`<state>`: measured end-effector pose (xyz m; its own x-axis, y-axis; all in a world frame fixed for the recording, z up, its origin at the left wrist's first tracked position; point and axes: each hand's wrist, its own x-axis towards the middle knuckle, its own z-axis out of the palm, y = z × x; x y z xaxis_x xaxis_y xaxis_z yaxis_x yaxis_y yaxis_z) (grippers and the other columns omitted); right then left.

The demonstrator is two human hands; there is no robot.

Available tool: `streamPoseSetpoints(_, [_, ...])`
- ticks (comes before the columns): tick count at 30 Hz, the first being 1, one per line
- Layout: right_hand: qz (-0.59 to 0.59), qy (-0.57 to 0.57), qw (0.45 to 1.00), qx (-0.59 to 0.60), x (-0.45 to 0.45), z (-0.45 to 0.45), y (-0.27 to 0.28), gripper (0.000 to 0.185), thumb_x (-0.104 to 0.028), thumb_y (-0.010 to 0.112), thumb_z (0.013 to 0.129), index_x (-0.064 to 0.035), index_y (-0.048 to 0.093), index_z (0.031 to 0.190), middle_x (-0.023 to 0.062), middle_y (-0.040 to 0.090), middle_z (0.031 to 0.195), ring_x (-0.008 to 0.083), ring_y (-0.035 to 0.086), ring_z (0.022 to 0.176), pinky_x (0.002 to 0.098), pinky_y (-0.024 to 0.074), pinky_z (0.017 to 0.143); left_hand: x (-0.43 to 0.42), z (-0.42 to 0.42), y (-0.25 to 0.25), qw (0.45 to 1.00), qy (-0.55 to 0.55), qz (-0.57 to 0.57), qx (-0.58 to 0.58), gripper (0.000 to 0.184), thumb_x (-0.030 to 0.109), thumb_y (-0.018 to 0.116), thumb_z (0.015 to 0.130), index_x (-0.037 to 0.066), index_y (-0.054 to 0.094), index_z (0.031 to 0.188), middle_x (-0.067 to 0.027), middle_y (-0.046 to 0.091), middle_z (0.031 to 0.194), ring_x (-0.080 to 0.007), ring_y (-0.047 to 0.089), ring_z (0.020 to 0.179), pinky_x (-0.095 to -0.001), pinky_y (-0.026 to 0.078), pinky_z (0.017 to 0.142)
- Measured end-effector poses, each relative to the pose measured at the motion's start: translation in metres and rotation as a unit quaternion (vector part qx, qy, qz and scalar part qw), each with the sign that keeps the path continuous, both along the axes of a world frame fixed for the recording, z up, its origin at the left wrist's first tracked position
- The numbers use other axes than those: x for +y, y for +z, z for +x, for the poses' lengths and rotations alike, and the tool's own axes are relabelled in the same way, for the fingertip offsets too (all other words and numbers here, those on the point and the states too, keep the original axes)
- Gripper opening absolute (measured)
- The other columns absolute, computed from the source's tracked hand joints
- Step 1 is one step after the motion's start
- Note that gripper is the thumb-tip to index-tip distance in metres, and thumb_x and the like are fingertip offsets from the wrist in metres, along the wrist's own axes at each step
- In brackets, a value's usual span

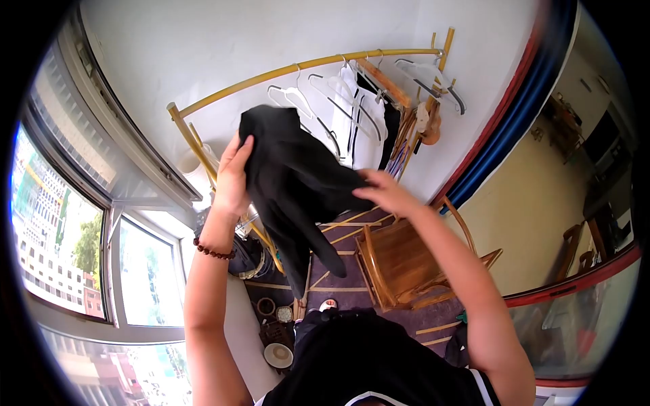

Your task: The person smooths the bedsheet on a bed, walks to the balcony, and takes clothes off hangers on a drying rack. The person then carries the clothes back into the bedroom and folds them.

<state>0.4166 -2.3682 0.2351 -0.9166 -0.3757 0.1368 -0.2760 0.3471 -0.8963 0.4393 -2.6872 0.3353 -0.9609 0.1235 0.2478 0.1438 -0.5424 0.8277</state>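
Note:
A black garment hangs between my hands in front of the clothes rack, with two long, narrow parts dangling down. Whether it is a top or trousers I cannot tell. My left hand grips its upper left edge, and a dark bead bracelet circles that wrist. At the garment's right side, my right hand pinches the cloth between thumb and fingers. Behind it, a white hanger hangs from the yellow rail, apart from both hands.
White and black clothes and more hangers hang along the rail. A wooden chair stands at the right on the purple floor. Windows line the left, with a white bowl below. A blue curtain hangs at the right.

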Motion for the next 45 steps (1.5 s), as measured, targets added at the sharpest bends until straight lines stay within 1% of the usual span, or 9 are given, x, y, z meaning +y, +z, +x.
streamPoseSetpoints(7, [-0.095, -0.171, 0.890, 0.412, 0.016, 0.035, 0.044, 0.016, 0.004, 0.058, 0.075, 0.0000, 0.062, 0.090, 0.0106, 0.062, 0.083, 0.0215, 0.059, 0.076, 0.0350, 0.0496, 0.071, -0.030, 0.008, -0.069, 0.984, 0.049, -0.170, 0.035, 0.025, 0.006, 0.049, 0.103, -0.002, 0.066, 0.119, -0.0046, 0.070, 0.112, -0.0105, 0.062, 0.103, -0.0257, 0.048, 0.090])
streamPoseSetpoints(10, [0.332, 0.317, 0.888, 0.022, 0.006, 0.043, -0.018, 0.014, 0.006, 0.055, 0.066, -0.0028, 0.055, 0.077, 0.0179, 0.060, 0.078, 0.0343, 0.058, 0.071, 0.0394, 0.0477, 0.069, -0.034, 0.015, -0.113, 0.935, 0.007, -0.352, 0.049, 0.017, -0.003, 0.049, 0.092, -0.001, 0.066, 0.095, -0.0020, 0.066, 0.094, -0.0089, 0.057, 0.088, -0.0250, 0.046, 0.082])
streamPoseSetpoints(16, [-0.098, -0.121, 0.905, 0.396, -0.009, 0.047, 0.027, 0.017, 0.012, 0.051, 0.072, -0.0036, 0.056, 0.076, 0.0117, 0.060, 0.074, 0.0244, 0.058, 0.067, 0.0366, 0.0485, 0.068, -0.022, 0.020, -0.178, 0.997, 0.026, 0.022, -0.067, 0.018, -0.001, 0.041, 0.092, 0.003, 0.058, 0.092, -0.0100, 0.065, 0.098, -0.0179, 0.060, 0.095, -0.0282, 0.047, 0.087])
streamPoseSetpoints(19, [0.248, 0.410, 0.877, -0.031, -0.017, 0.051, -0.028, 0.014, 0.011, 0.053, 0.067, -0.0020, 0.055, 0.068, 0.0094, 0.058, 0.071, 0.0220, 0.056, 0.065, 0.0354, 0.0435, 0.063, -0.015, 0.018, -0.159, 0.996, 0.044, -0.049, -0.053, 0.019, -0.001, 0.039, 0.091, 0.004, 0.057, 0.091, -0.0117, 0.064, 0.097, -0.0198, 0.061, 0.094, -0.0293, 0.047, 0.087])
streamPoseSetpoints(24, [-0.129, -0.133, 0.965, 0.188, 0.000, 0.052, 0.027, 0.017, 0.009, 0.057, 0.075, -0.0028, 0.060, 0.087, 0.0097, 0.058, 0.071, 0.0189, 0.058, 0.066, 0.0346, 0.0479, 0.065, -0.026, 0.010, -0.190, 0.988, 0.058, -0.001, -0.146, 0.026, -0.003, 0.038, 0.091, 0.003, 0.061, 0.101, -0.0108, 0.067, 0.101, -0.0197, 0.064, 0.096, -0.0309, 0.050, 0.090])
streamPoseSetpoints(29, [0.246, 0.391, 0.885, -0.058, -0.023, 0.050, -0.002, 0.024, 0.011, 0.053, 0.070, -0.0043, 0.066, 0.083, 0.0093, 0.067, 0.081, 0.0214, 0.065, 0.078, 0.0333, 0.0502, 0.074, -0.018, 0.021, -0.162, 0.986, 0.007, -0.119, -0.120, 0.028, -0.003, 0.043, 0.091, 0.004, 0.060, 0.111, -0.0049, 0.066, 0.102, -0.0146, 0.062, 0.095, -0.0248, 0.048, 0.085])
streamPoseSetpoints(33, [-0.267, 0.100, 0.959, 0.003, 0.006, 0.028, 0.038, 0.024, 0.011, 0.055, 0.079, -0.0049, 0.055, 0.097, 0.0069, 0.066, 0.101, 0.0136, 0.061, 0.095, 0.0278, 0.0487, 0.087, -0.025, 0.015, -0.183, 0.984, -0.011, -0.133, -0.116, 0.040, 0.000, 0.044, 0.087, 0.004, 0.055, 0.126, -0.0084, 0.061, 0.120, -0.0177, 0.059, 0.106, -0.0280, 0.045, 0.094])
streamPoseSetpoints(41, [-0.246, 0.182, 0.951, -0.046, -0.003, 0.032, 0.074, 0.027, 0.005, 0.056, 0.087, -0.0004, 0.062, 0.114, 0.0055, 0.066, 0.107, 0.0130, 0.062, 0.101, 0.0270, 0.0476, 0.092, 0.028, 0.027, -0.119, 0.952, -0.130, -0.276, 0.003, 0.061, 0.023, 0.077, 0.090, 0.003, 0.051, 0.142, -0.0103, 0.059, 0.134, -0.0186, 0.056, 0.120, -0.0323, 0.040, 0.107])
streamPoseSetpoints(45, [-0.245, 0.180, 0.950, -0.066, 0.004, 0.036, 0.082, 0.024, 0.003, 0.056, 0.088, 0.0000, 0.063, 0.111, 0.0049, 0.067, 0.107, 0.0123, 0.063, 0.100, 0.0266, 0.0475, 0.092, 0.037, 0.014, -0.133, 0.953, -0.156, -0.258, 0.043, 0.021, 0.006, 0.068, 0.096, 0.002, 0.066, 0.117, -0.0018, 0.066, 0.110, -0.0091, 0.059, 0.102, -0.0256, 0.047, 0.092])
